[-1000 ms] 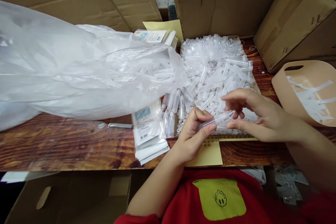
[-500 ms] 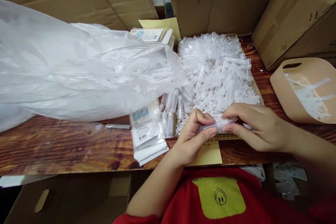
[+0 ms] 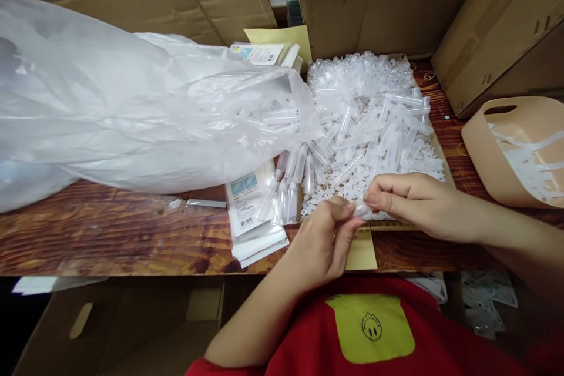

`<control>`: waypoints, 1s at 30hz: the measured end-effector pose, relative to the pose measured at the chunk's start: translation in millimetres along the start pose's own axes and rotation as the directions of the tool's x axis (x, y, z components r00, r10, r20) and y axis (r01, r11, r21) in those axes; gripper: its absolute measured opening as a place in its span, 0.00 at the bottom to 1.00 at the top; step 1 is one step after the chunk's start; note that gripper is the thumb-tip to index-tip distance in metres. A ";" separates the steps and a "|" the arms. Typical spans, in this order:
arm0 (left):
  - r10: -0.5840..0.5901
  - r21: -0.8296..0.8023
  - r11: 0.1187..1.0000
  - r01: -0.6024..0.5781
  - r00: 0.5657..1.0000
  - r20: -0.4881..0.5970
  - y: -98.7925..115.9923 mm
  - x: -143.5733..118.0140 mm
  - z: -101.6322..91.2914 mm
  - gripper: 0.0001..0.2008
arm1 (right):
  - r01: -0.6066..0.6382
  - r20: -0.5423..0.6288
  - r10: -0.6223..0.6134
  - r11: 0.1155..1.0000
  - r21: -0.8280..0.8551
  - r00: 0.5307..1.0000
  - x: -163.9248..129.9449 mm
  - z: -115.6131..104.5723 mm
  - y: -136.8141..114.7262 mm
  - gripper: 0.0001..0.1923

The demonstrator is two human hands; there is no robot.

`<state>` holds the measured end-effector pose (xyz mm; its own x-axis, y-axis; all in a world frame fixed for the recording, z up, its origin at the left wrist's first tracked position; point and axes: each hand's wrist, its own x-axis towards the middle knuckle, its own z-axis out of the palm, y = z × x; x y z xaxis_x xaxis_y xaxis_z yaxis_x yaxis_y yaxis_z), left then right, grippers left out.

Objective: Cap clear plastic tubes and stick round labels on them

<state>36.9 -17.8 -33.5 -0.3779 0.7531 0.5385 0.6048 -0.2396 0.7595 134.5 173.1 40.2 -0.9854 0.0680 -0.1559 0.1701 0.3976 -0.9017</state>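
Note:
My left hand (image 3: 326,238) is closed around one end of a small clear plastic tube (image 3: 361,209), and most of the tube is hidden by the fingers. At the tube's other end, my right hand (image 3: 409,202) pinches with thumb and forefinger. Both hands are at the near edge of a shallow tray heaped with clear caps (image 3: 361,73), loose clear tubes (image 3: 374,135) and small white plastic pieces (image 3: 341,188). Several assembled tubes (image 3: 286,197) lie side by side at the tray's left, on top of printed packets (image 3: 247,211).
A large translucent plastic bag (image 3: 132,111) with tubes at its mouth covers the left of the wooden table (image 3: 110,235). On the right stands a beige bin (image 3: 484,158) holding white strips (image 3: 524,158). Cardboard boxes (image 3: 493,29) line the back. A yellow card (image 3: 361,252) lies under the tray.
My hands have come closer together, and less of the tube shows between them. The left hand has turned, its fingers now wrapped over the tube. The camera view has shifted slightly.

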 end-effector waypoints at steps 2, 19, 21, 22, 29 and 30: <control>0.015 0.191 0.981 0.017 0.986 -0.165 -7.4 -2.1 -7.5 0.13 | 0.024 -0.074 -0.034 0.992 -0.127 0.997 1.2 -9.8 -0.9 0.24; -0.300 0.745 0.484 0.459 0.887 -0.352 -13.0 18.4 -10.7 0.19 | 0.213 0.189 -0.100 0.473 -0.855 0.977 14.0 -14.1 33.9 0.09; -0.353 0.750 0.536 0.387 0.910 -0.218 -6.8 27.6 -6.0 0.12 | 0.184 0.190 -0.028 0.427 -0.885 0.981 16.6 -10.4 32.2 0.08; -0.389 0.757 0.546 0.358 0.909 -0.150 -4.6 33.0 -2.5 0.09 | 0.171 0.183 -0.011 0.405 -0.898 0.983 17.4 -9.3 31.9 0.08; -0.543 0.827 0.454 0.332 0.839 -0.039 -13.5 59.6 22.7 0.08 | 0.231 0.201 -0.115 0.416 -0.880 0.973 29.7 -5.0 33.8 0.07; -0.545 0.828 0.448 0.338 0.837 -0.047 -16.3 59.8 23.6 0.07 | 0.262 0.226 -0.133 0.426 -0.866 0.965 32.7 -3.6 33.5 0.08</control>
<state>21.0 45.6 -22.2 -0.6789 0.7322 0.0544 0.7234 0.6543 0.2205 108.0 192.0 6.4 -0.9735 -0.1940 -0.1213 -0.1857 0.9797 -0.0760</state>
